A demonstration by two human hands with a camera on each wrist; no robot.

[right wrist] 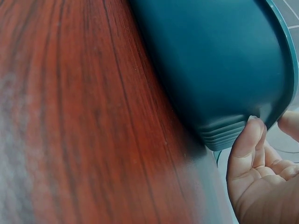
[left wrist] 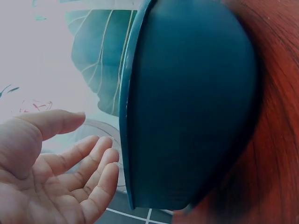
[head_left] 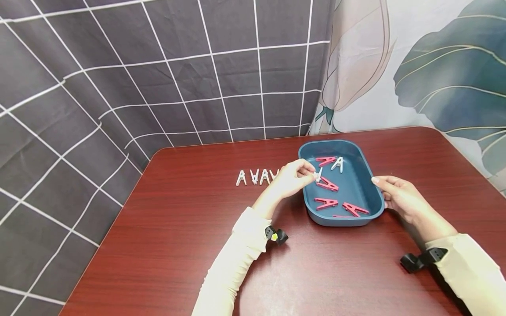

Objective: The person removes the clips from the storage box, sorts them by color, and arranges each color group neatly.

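A blue tray (head_left: 373,171) sits on the red-brown table (head_left: 197,228); its outer wall (left wrist: 196,102) fills the left wrist view. In it lie several red clothespins (head_left: 326,202) and one white clothespin (head_left: 337,164). My left hand (head_left: 294,176) is over the tray's left rim and pinches a small white clothespin (head_left: 317,175) at its fingertips. In the left wrist view that hand (left wrist: 60,177) shows relaxed lower fingers, and the pin is hidden. My right hand (head_left: 397,195) rests against the tray's right side, its thumb (right wrist: 247,140) touching the outer wall (right wrist: 219,60).
A row of white clothespins (head_left: 254,177) stands on the table just left of my left hand. A grey checked cloth (head_left: 118,87) and a leaf-print backdrop (head_left: 435,66) hang behind the table. The table's left edge runs diagonally at the lower left.
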